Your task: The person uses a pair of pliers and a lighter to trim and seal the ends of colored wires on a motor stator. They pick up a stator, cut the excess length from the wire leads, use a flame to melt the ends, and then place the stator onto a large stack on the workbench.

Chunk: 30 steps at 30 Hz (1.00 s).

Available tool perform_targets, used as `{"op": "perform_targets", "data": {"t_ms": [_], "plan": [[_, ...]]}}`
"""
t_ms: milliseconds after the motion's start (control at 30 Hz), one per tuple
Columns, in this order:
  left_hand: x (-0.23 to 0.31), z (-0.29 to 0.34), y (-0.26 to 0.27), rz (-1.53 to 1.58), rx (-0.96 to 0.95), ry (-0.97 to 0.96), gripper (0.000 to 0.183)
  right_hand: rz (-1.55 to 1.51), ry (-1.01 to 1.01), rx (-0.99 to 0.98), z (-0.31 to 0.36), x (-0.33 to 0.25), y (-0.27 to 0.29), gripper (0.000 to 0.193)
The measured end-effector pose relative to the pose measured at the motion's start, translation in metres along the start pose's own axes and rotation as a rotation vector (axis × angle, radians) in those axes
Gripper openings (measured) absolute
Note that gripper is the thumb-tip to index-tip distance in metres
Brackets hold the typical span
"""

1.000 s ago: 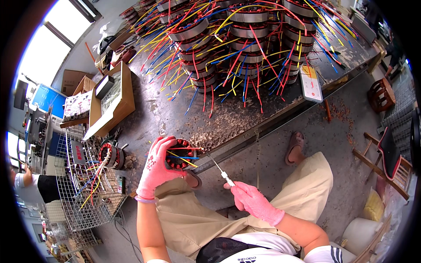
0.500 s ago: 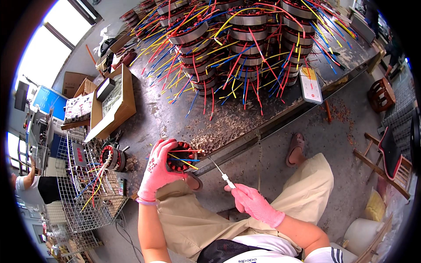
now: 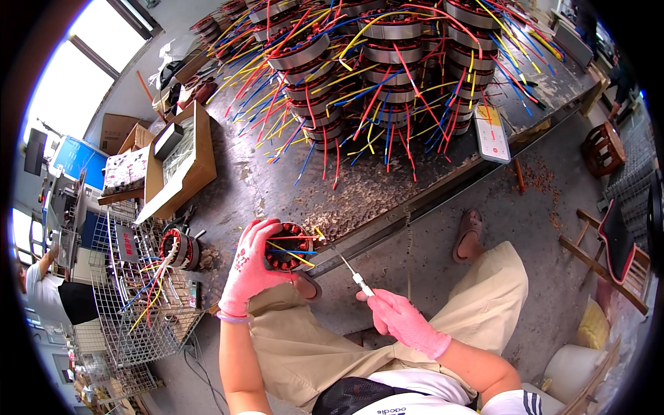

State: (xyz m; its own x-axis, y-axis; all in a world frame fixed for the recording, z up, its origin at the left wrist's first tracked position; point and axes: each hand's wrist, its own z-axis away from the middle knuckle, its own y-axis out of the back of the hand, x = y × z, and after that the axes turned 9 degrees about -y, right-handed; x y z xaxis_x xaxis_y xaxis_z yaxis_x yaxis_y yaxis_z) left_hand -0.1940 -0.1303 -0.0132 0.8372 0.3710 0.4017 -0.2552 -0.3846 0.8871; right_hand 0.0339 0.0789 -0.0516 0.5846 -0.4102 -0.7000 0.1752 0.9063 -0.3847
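Hardly anything has moved: left hand (image 3: 250,264) grips the wired ring (image 3: 296,231), right hand (image 3: 402,321) the thin tool (image 3: 357,278), suggesting the same step.

White light fills a window (image 3: 72,81) at the upper left, beside a pale wall (image 3: 142,68). A worn, dark table (image 3: 232,169) spans the upper middle. Grey floor (image 3: 529,238) stretches rightward to a reddish-brown stool (image 3: 603,149) and, below it, a wooden chair (image 3: 614,242) with a dark pad.
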Motion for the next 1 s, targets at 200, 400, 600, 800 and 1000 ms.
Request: {"op": "perform_targets", "data": {"t_ms": [200,400,600,800,1000], "plan": [[-0.001,0.001,-0.003,0.008,0.017,0.008,0.093,-0.027,-0.008,0.011,0.003,0.001,0.001,0.032],[-0.001,0.008,-0.002,0.045,0.071,0.025,0.092,-0.107,-0.015,0.025,0.021,-0.003,0.012,0.033],[0.054,0.004,0.030,0.081,0.177,-0.096,0.087,-0.152,0.168,0.178,0.073,-0.012,0.040,0.036],[0.093,0.012,0.064,0.063,0.228,-0.248,0.097,-0.066,0.254,0.358,0.115,-0.022,0.055,0.038],[0.080,0.020,0.073,0.064,0.264,-0.157,0.095,-0.076,0.269,0.485,0.126,-0.016,0.059,0.040]]}}
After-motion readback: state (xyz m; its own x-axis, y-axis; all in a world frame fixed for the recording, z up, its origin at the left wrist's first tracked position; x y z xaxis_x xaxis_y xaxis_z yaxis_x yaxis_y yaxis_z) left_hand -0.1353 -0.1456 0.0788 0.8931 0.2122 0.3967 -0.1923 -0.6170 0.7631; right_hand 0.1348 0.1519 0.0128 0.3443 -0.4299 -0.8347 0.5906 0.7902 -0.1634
